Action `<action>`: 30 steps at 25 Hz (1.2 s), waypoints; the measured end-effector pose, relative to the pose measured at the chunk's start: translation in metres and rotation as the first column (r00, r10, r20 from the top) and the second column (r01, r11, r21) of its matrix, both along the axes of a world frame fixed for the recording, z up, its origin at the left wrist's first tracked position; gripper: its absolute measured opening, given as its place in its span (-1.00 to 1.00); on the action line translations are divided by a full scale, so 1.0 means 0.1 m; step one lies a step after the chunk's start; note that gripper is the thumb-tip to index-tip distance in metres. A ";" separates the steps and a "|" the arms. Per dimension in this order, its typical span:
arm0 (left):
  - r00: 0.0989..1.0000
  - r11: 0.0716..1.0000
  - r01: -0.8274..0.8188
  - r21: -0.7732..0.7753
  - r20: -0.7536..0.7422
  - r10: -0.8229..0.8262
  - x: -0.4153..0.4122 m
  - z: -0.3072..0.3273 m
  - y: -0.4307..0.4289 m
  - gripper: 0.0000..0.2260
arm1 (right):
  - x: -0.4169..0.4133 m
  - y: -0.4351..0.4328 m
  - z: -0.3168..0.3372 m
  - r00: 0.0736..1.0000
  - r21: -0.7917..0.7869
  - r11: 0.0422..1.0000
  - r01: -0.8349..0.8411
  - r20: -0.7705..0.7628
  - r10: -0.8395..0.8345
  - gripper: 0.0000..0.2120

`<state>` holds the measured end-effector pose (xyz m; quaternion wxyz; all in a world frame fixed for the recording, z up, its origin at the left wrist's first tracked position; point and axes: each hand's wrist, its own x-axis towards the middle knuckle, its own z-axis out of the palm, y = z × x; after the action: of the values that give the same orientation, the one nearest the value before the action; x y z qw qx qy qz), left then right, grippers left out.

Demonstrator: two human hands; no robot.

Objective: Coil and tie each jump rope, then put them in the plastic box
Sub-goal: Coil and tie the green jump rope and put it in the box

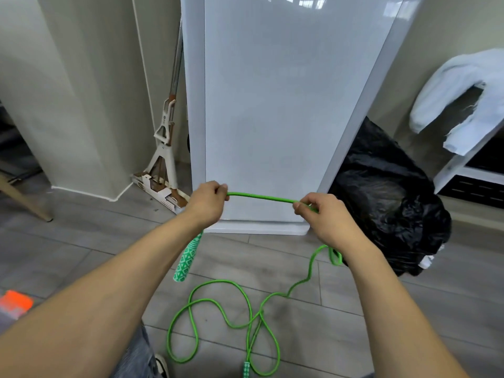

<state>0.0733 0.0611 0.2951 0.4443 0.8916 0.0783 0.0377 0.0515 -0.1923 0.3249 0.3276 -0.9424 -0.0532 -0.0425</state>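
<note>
A bright green jump rope (261, 198) is stretched level between my two hands at waist height. My left hand (208, 201) grips it near one end, and a green-and-white patterned handle (188, 259) hangs down below that wrist. My right hand (323, 214) pinches the rope about a forearm's length to the right. From there the rope drops to the grey floor and lies in loose loops (226, 320). The second handle (246, 370) rests on the floor at the bottom edge. The plastic box is not clearly in view.
A tall white panel (272, 105) stands straight ahead. A mop (163, 148) leans in the corner to its left. A full black rubbish bag (390, 203) sits to the right, beside a white shelf with a towel (458, 99). An orange object (16, 301) lies at far left.
</note>
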 end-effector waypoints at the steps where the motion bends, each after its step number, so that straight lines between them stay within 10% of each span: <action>1: 0.999 0.998 -0.042 -0.052 -0.030 0.040 0.03 -0.04 0.03 -0.70 | 0.01 -0.06 0.01 0.999 -0.007 0.999 0.031 0.017 -0.031 -0.78; 4: 0.980 0.862 0.085 -0.500 -0.115 -0.164 -0.04 -0.01 -0.09 -0.71 | 0.05 -0.14 0.04 0.987 0.055 0.991 0.122 0.096 -0.127 -0.79; 8: 0.879 0.657 0.289 -0.696 -0.078 -0.470 -0.22 0.18 -0.29 -0.65 | 0.04 -0.05 0.04 0.979 0.116 0.982 0.151 0.118 -0.164 -0.78; 30: 0.970 0.439 -0.020 -0.898 -0.123 -0.208 -0.38 0.19 -0.53 -0.76 | -0.26 0.76 -0.12 0.987 0.452 0.892 0.011 0.139 -0.083 -0.87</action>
<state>0.0353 0.0081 0.3137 0.8370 0.5248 0.0839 -0.1306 0.0259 -0.1163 0.3126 0.5303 -0.8359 -0.0442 -0.1343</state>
